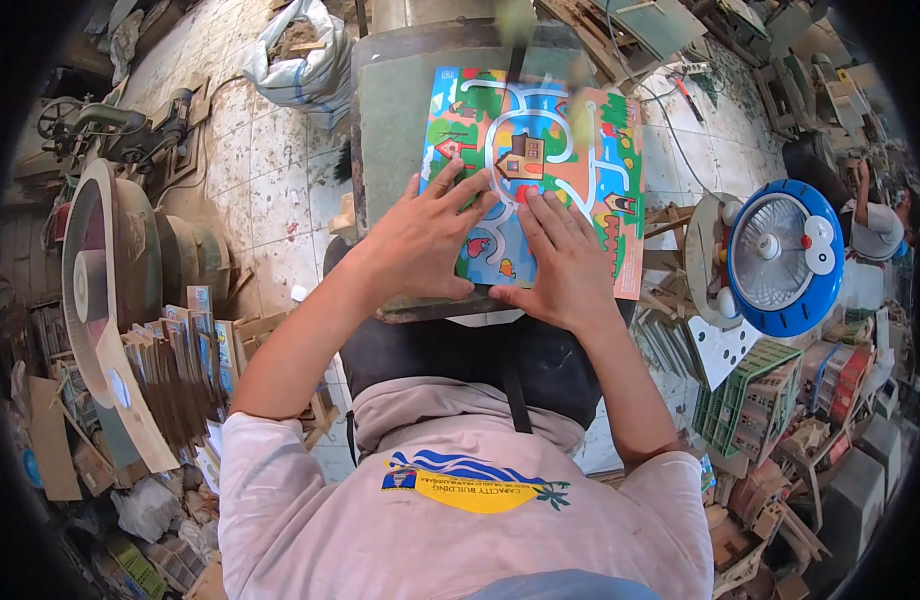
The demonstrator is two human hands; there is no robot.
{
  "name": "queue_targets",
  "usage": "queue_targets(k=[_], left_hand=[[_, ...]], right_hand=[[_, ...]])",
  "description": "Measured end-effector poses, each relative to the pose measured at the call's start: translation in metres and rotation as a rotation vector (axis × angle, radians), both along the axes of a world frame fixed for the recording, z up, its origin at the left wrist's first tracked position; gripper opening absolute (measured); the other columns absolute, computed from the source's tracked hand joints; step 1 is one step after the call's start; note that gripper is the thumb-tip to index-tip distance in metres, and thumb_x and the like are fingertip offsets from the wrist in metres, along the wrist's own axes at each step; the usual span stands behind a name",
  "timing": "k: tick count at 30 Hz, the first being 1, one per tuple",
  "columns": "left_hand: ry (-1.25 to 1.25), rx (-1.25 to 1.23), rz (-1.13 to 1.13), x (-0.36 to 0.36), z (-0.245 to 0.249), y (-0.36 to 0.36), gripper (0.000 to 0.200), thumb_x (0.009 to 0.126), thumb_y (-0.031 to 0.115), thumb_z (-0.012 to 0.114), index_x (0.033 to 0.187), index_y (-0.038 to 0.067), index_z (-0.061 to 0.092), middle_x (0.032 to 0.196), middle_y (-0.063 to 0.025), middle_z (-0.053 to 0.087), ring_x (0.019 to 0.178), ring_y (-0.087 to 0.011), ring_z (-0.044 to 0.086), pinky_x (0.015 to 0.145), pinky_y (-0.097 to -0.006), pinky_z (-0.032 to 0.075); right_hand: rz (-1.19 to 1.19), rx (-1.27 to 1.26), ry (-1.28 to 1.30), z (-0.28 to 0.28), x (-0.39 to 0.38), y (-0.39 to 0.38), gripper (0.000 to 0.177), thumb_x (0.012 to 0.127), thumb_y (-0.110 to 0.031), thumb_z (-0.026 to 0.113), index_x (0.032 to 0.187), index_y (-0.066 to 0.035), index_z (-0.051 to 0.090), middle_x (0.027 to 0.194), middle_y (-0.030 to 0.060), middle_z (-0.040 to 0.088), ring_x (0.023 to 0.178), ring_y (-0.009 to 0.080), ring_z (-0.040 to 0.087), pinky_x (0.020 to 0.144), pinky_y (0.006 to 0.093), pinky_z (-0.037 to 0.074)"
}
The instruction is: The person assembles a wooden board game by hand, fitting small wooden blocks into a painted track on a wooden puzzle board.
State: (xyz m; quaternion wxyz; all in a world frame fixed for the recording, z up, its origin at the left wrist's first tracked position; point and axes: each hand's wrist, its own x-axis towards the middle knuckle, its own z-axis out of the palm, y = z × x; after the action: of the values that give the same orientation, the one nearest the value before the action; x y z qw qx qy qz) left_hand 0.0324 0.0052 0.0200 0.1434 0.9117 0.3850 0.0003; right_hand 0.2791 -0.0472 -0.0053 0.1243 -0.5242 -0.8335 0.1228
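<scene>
A colourful printed board (615,240) with white curving tracks, a house and trees lies flat on a worn dark machine table (395,120). My left hand (425,235) presses on its near left part, fingers spread. On the near middle rests my right hand (560,250), fingers stretched forward beside a small red shape. The thumbs point toward each other near the board's front edge. A blurred dark upright part (518,55) of the machine comes down at the board's far edge; whether it touches the board cannot be made out.
A blue round fan (792,260) stands at the right, near a green crate (745,400). At the left are a large band-wheel machine (110,270) and a row of upright printed boards (185,350). A white sack (300,60) sits on the tiled floor. Another person (880,225) is at far right.
</scene>
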Motion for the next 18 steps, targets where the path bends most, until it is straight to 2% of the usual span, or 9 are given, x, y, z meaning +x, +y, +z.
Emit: queue_targets(k=[18], left_hand=[[0.028, -0.03, -0.045, -0.006, 0.001, 0.014, 0.111, 0.066, 0.041, 0.091, 0.161, 0.003, 0.047, 0.171, -0.0176, 0.038, 0.162, -0.046, 0.029, 0.124, -0.0661, 0.038]], right_hand=[[-0.053, 0.019, 0.05, -0.004, -0.009, 0.002, 0.109, 0.069, -0.058, 0.095, 0.155, -0.004, 0.056, 0.167, 0.0133, 0.048, 0.156, 0.0335, 0.045, 0.127, 0.0521, 0.038]])
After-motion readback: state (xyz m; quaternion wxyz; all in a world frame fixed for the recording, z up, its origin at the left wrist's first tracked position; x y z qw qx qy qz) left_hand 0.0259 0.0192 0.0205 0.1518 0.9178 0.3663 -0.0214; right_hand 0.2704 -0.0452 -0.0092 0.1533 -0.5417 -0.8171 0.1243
